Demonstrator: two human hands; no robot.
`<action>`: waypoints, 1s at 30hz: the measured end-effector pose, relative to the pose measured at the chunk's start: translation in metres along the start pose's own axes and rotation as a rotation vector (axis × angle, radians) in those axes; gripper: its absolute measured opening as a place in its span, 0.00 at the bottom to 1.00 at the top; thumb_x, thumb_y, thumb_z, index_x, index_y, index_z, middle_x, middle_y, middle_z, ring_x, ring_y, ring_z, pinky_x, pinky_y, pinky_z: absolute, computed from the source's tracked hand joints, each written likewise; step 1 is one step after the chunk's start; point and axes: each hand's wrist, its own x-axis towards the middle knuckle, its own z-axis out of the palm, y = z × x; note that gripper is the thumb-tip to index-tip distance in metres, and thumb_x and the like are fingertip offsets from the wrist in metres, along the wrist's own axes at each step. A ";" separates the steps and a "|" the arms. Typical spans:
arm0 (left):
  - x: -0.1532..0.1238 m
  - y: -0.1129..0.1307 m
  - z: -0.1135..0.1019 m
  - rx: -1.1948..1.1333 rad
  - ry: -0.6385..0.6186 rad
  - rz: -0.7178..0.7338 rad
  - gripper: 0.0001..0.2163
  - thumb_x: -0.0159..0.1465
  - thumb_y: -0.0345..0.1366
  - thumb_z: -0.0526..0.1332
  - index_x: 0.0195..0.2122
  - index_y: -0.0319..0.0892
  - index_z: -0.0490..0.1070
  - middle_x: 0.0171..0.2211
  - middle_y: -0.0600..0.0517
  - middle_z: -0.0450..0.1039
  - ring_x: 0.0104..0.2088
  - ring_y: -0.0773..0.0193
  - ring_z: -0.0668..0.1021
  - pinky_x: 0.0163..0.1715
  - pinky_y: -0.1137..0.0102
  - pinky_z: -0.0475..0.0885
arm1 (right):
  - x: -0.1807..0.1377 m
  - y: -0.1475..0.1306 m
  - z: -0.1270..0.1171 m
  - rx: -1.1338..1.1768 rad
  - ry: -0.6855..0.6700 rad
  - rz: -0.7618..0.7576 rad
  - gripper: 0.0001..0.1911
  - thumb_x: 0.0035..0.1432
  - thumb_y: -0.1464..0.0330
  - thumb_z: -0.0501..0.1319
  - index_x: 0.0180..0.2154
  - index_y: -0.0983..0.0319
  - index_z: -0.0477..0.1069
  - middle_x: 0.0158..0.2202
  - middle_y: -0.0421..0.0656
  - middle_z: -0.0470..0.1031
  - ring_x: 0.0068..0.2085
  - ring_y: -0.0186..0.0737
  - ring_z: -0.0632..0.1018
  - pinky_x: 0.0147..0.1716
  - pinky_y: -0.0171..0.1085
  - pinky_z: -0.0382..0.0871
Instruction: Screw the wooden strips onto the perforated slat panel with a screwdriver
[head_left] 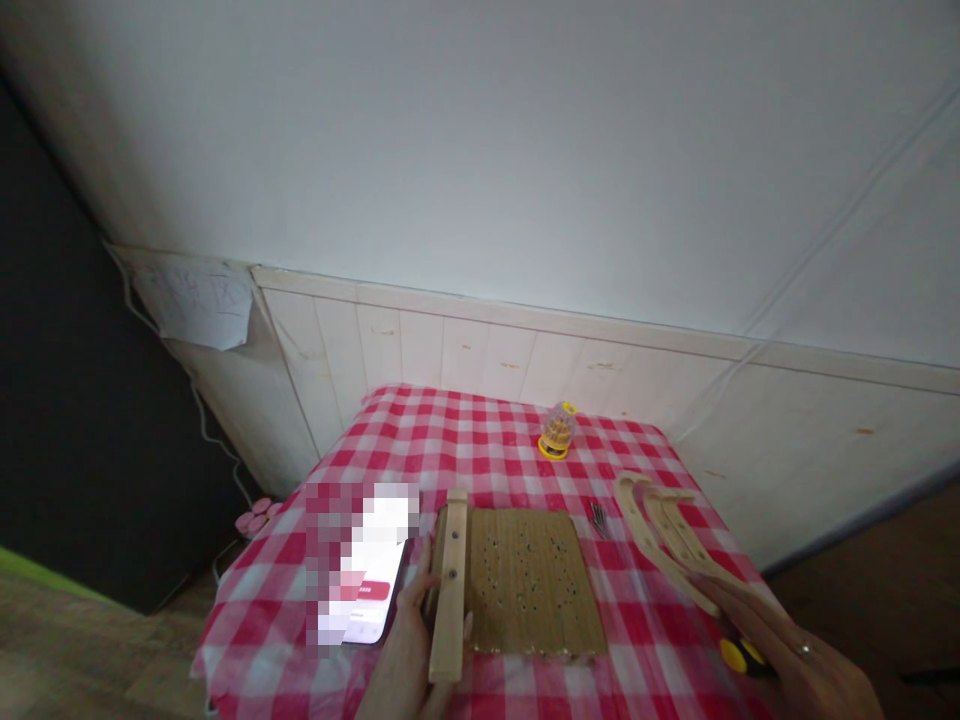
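Two hands (806, 660) forward, well apart

Head view, facing wall (480, 170), table (461, 430) below (near)

No text can be read: the lettering on the red button (366, 590) of the phone (375, 615) and the marks on the wall paper (206, 308) stay illegible.
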 end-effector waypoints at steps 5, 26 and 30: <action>-0.001 0.014 0.012 0.004 0.162 0.043 0.22 0.74 0.42 0.58 0.65 0.43 0.57 0.74 0.32 0.59 0.73 0.42 0.67 0.67 0.46 0.70 | 0.025 -0.052 0.002 0.111 0.040 -0.152 0.29 0.60 0.76 0.59 0.56 0.46 0.83 0.48 0.42 0.90 0.42 0.51 0.91 0.40 0.40 0.87; 0.008 0.036 -0.002 -0.211 0.009 0.146 0.35 0.64 0.26 0.67 0.69 0.52 0.54 0.70 0.38 0.65 0.63 0.42 0.78 0.56 0.50 0.81 | 0.073 -0.172 0.021 0.025 0.032 -0.637 0.22 0.75 0.74 0.51 0.56 0.55 0.81 0.47 0.42 0.90 0.40 0.37 0.88 0.42 0.34 0.80; 0.014 0.037 0.007 -0.187 0.097 0.131 0.39 0.59 0.25 0.69 0.68 0.53 0.54 0.68 0.40 0.65 0.61 0.44 0.79 0.54 0.50 0.81 | 0.073 -0.177 0.018 0.079 -0.003 -0.622 0.24 0.76 0.72 0.48 0.55 0.57 0.82 0.48 0.43 0.90 0.39 0.38 0.88 0.41 0.33 0.81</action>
